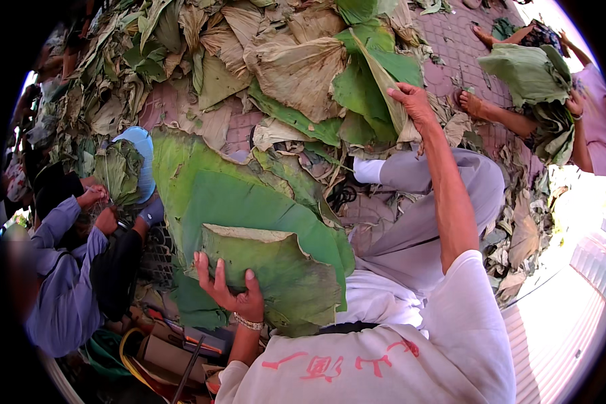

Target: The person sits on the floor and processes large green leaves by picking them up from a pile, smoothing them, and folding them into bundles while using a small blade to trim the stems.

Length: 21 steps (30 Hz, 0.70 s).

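My left hand (232, 293) lies over the left edge of a folded lotus leaf (278, 272), with its fingers spread and thumb on top, holding it down. Beneath that leaf, larger green lotus leaves (237, 202) are layered across my lap. My right arm stretches forward. At its end, my right hand (414, 106) pinches the edge of a pale, half-dried lotus leaf (384, 86), which stands tilted on edge. Green leaves (361, 96) lie just to the left of it. A broad brown leaf (298, 73) rests farther left on the pile.
Dried leaves (106, 96) heap over the paving (449, 43). At left, a seated person (65, 283) handles a leaf bundle beside a blue hat (139, 161). Another person at right holds leaves (525, 76). By my left elbow are a cardboard box (174, 356) and a dark rod (188, 371).
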Each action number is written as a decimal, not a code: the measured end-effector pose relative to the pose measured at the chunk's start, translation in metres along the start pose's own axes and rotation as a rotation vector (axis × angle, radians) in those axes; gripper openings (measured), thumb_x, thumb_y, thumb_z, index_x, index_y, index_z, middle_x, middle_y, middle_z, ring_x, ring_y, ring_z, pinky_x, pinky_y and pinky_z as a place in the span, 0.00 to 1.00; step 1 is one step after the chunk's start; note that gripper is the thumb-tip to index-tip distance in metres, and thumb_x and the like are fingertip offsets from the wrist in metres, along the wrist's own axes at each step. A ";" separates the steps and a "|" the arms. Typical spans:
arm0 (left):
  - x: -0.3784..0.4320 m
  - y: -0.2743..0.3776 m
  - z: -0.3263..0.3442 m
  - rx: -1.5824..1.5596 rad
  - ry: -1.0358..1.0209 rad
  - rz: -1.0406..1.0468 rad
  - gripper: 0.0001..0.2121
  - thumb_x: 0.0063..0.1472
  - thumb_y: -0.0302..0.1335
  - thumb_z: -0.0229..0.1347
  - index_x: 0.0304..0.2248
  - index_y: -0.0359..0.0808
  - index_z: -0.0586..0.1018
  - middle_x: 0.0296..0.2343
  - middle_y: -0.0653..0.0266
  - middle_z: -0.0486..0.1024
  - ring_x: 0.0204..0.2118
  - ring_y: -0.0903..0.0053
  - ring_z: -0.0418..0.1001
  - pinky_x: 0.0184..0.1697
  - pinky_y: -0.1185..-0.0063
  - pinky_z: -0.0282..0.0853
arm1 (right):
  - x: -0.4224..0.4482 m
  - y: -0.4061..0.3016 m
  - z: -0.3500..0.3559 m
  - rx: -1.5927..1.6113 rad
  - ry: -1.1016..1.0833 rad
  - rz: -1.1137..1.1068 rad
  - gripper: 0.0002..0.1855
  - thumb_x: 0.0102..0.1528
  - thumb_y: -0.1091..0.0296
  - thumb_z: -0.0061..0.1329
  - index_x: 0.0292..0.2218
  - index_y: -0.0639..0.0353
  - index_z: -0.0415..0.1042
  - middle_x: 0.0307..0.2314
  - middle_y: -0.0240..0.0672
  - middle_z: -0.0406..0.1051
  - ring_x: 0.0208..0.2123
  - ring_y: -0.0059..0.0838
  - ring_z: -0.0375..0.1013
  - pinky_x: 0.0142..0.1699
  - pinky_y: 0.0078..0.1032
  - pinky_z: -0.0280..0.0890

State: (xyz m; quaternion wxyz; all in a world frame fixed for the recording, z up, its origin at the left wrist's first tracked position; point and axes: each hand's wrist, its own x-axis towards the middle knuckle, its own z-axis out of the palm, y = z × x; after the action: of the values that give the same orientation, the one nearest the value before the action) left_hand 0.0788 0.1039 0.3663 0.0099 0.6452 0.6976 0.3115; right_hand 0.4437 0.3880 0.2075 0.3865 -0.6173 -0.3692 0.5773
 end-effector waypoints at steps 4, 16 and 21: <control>-0.001 0.000 0.002 -0.032 0.042 0.020 0.20 0.54 0.29 0.53 0.46 0.31 0.67 0.51 0.48 0.58 0.54 0.53 0.57 0.55 0.61 0.52 | -0.034 -0.036 -0.004 0.138 -0.008 0.018 0.09 0.49 0.72 0.51 0.34 0.64 0.74 0.24 0.26 0.72 0.24 0.13 0.69 0.29 0.13 0.63; 0.006 0.029 -0.048 -0.461 -0.083 -0.161 0.22 0.55 0.35 0.55 0.44 0.28 0.68 0.48 0.49 0.63 0.52 0.58 0.61 0.53 0.64 0.57 | -0.249 -0.162 0.085 -0.531 -0.140 -0.889 0.10 0.43 0.84 0.45 0.30 0.64 0.68 0.41 0.43 0.68 0.38 0.39 0.70 0.43 0.25 0.64; 0.041 0.069 -0.046 -1.550 -0.095 -0.847 0.22 0.57 0.33 0.53 0.48 0.32 0.63 0.46 0.55 0.66 0.47 0.66 0.66 0.48 0.69 0.64 | -0.336 -0.139 0.147 -0.698 -0.575 -1.189 0.09 0.39 0.72 0.47 0.26 0.63 0.65 0.41 0.45 0.66 0.42 0.40 0.68 0.47 0.36 0.64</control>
State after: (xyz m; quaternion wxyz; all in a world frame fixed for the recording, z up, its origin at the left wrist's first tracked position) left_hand 0.1144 0.1196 0.4497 0.5879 0.1566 0.4696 0.6398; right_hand 0.2751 0.1519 0.4715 0.3034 -0.2249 -0.8890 0.2589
